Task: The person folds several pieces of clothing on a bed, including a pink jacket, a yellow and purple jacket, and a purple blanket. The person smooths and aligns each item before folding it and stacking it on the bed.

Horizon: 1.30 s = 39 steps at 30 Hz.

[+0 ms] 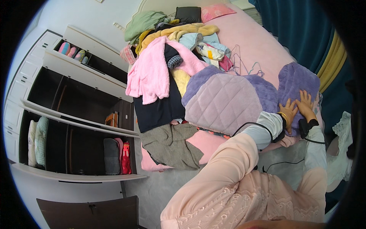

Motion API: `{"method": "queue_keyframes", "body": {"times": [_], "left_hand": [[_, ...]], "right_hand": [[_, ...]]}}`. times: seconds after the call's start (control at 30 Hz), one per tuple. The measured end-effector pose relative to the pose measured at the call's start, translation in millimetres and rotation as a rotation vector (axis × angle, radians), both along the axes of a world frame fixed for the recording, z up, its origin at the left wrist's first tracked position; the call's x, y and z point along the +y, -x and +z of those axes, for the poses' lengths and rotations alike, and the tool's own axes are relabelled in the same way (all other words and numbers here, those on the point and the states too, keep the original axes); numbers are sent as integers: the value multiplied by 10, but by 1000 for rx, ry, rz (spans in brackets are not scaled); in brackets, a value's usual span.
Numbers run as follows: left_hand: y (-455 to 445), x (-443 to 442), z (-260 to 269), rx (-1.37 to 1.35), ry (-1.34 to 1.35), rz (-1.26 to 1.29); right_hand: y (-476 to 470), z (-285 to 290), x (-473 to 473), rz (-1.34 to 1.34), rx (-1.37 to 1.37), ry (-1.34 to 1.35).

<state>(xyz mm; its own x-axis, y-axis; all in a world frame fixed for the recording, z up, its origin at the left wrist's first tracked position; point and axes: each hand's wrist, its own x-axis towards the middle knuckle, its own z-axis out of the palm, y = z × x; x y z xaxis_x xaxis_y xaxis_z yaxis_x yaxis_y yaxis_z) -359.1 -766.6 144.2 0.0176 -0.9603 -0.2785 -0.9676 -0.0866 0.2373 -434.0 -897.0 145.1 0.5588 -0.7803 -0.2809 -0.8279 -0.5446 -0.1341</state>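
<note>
Both palms rest flat on a folded purple plush piece (297,77) at the right side of the bed (251,31). My left hand (288,112) has its fingers spread on the near left part of it. Just beside, almost touching, my right hand (306,104) presses on the same fabric, fingers apart. Neither hand grips anything. Left of them lies a larger lilac quilted garment (224,100) with purple plush edges, close against the folded piece. A dark wristband with a black cable sits on each wrist.
Left on the bed are a pink fleece garment (151,71), dark trousers (157,114), a grey fuzzy garment (174,146) and more piled clothes. Wire hangers (240,64) lie behind the quilted garment. An open wardrobe (85,97) stands left; teal curtains (297,28) hang right.
</note>
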Motion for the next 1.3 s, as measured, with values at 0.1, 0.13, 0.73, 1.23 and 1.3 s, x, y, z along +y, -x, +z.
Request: {"method": "queue_keyframes", "body": {"times": [0.1, 0.13, 0.73, 1.23, 1.3], "left_hand": [[-3, -2, -13, 1, 21, 0], [-2, 4, -16, 4, 29, -1], [-12, 105, -49, 53, 85, 13], [-442, 1869, 901, 261, 690, -10], [-610, 2249, 844, 246, 666, 70]], "right_hand": [[-9, -34, -30, 8, 12, 22], [-6, -47, -33, 9, 17, 27], [20, -97, 30, 27, -34, 54], [-75, 768, -166, 161, -165, 114], [-106, 834, -164, 165, -142, 131]]}}
